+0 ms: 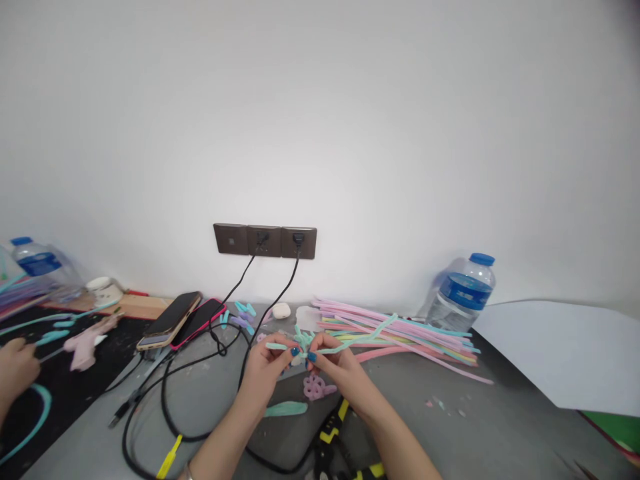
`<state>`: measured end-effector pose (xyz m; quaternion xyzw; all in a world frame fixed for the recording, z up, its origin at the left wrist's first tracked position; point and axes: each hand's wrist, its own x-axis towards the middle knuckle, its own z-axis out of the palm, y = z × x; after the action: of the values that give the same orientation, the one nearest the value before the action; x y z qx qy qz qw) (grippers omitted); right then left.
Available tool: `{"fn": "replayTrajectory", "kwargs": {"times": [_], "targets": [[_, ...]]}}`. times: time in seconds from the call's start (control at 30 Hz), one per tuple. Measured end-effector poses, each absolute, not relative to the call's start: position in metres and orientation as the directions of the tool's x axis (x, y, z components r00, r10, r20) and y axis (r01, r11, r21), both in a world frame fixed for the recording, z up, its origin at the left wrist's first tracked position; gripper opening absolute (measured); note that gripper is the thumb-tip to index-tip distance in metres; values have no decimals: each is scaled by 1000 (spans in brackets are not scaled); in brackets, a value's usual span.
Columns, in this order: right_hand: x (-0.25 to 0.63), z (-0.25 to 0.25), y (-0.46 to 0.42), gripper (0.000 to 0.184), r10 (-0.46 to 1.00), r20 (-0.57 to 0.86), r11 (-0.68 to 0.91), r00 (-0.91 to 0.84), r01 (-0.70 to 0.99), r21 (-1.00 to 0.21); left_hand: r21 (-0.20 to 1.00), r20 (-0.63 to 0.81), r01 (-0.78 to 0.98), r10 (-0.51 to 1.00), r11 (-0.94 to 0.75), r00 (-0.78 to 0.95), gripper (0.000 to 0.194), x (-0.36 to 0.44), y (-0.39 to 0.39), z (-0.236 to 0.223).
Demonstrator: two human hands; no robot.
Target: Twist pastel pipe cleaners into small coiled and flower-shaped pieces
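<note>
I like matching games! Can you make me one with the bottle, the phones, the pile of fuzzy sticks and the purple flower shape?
Things:
1. water bottle
2. two phones
3. pile of fuzzy sticks
4. purple flower shape

Places:
A. just below the two hands
B. far right, by the wall
C. left of the black cables
D. between hands and bottle

Pairs: 1-B, 2-C, 3-D, 4-A

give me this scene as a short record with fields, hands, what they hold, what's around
left hand: pinching a teal pipe cleaner piece
right hand: pinching the same piece from the other side
pipe cleaner pile: pastel, right of the hands
purple flower shape: on the table below the hands
phones: two, left, near black cables
water bottle: far right
other person's hand: left edge
</note>
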<state>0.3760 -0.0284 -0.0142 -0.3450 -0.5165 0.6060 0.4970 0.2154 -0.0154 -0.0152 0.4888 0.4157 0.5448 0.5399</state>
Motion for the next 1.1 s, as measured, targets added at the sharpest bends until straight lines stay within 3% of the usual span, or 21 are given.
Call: {"fn": "replayTrajectory", "kwargs": {"times": [0.23,0.47,0.8,1.1], "targets": [[376,-12,-31,35,950,89,10,-300,-255,-967,956,-34,-282,985,81,167,34,213,-13,-22],[375,-17,-28,34,965,130,58,-226,-299,-953,804,-130,-530,950,269,285,44,222,-17,-21],[374,-17,-30,37,937,82,-45,-341,-348,-936,785,-50,-553,918,280,394,27,222,-19,-24],[375,-22,-29,35,929,68,-86,-363,-391,-917,787,-69,-552,927,277,368,34,223,-20,-24]]}}
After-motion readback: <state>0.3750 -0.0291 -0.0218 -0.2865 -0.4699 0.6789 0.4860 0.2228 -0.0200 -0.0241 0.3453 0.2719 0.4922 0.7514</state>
